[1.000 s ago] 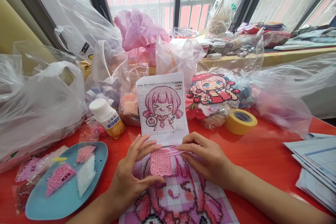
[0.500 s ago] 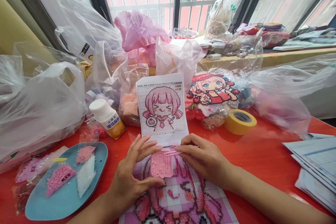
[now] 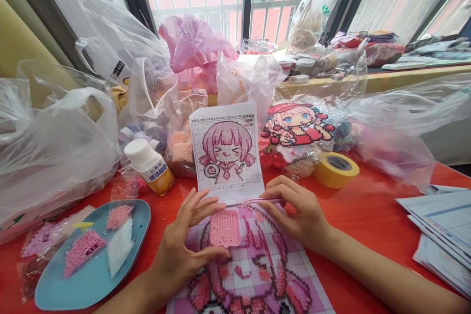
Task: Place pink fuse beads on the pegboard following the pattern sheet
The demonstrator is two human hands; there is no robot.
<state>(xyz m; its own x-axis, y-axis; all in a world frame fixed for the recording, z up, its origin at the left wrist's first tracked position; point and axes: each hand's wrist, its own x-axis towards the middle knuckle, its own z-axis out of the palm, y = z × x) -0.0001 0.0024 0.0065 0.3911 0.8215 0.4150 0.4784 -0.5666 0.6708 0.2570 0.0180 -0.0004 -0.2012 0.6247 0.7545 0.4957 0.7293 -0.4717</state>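
Note:
My left hand [image 3: 186,235] grips a small pink ridged bead tray [image 3: 225,228] by its edges, thumb at the bottom and fingers at the top. Pink beads lie in its grooves. In my right hand [image 3: 296,211] are pink tweezers [image 3: 257,201], their tips pointing left, just right of the tray and apart from it. Beneath both hands lies a large bead picture [image 3: 243,279] of a pink-haired character, part filled with fuse beads on a pegboard. Behind it a printed pattern sheet [image 3: 228,152] stands propped up with the same character.
A blue plate [image 3: 91,265] with bead bags sits at left, near a white bottle [image 3: 147,164]. Yellow tape [image 3: 336,169] and a finished bead figure [image 3: 298,125] stand at back right. Plastic bags [image 3: 62,127] crowd the back; papers [image 3: 437,225] lie at right.
My right hand has drawn the tweezers from over the bead tray to the right, toward the upper part of the picture. My left hand keeps its hold on the tray.

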